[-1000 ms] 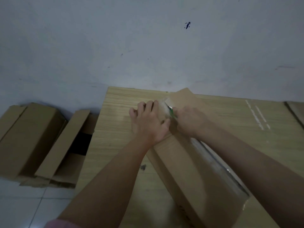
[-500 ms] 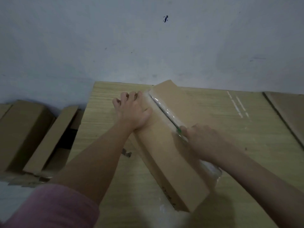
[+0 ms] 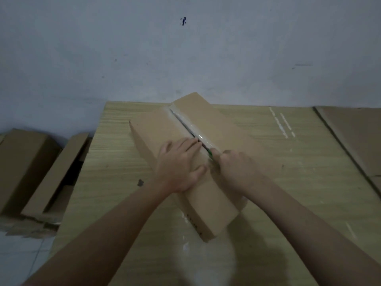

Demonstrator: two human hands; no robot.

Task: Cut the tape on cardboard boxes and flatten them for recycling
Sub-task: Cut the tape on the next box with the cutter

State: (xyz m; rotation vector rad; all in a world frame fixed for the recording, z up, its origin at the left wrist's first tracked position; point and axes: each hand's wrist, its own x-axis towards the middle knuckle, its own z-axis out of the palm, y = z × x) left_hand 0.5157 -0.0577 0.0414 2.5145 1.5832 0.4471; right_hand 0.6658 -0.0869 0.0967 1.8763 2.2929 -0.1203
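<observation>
A long brown cardboard box point(image 3: 156, 129) lies diagonally on the wooden table point(image 3: 115, 162). Clear tape point(image 3: 203, 139) runs along its top seam, and the seam's far half shows a dark slit. My left hand point(image 3: 179, 168) presses flat on the box's left flap with straight fingers, beside the seam. My right hand point(image 3: 237, 170) grips a small green cutter point(image 3: 210, 154) whose tip sits on the seam about halfway along the box. Most of the cutter is hidden in my fist.
Flat cardboard point(image 3: 358, 137) lies on the table at the far right. On the floor to the left stand a closed box point(image 3: 22, 162) and an open box point(image 3: 59, 176). A grey wall rises right behind the table's far edge.
My left hand has slid from the box's far end toward me to the middle, next to my right hand. The cutter has been drawn from the far end along the seam.
</observation>
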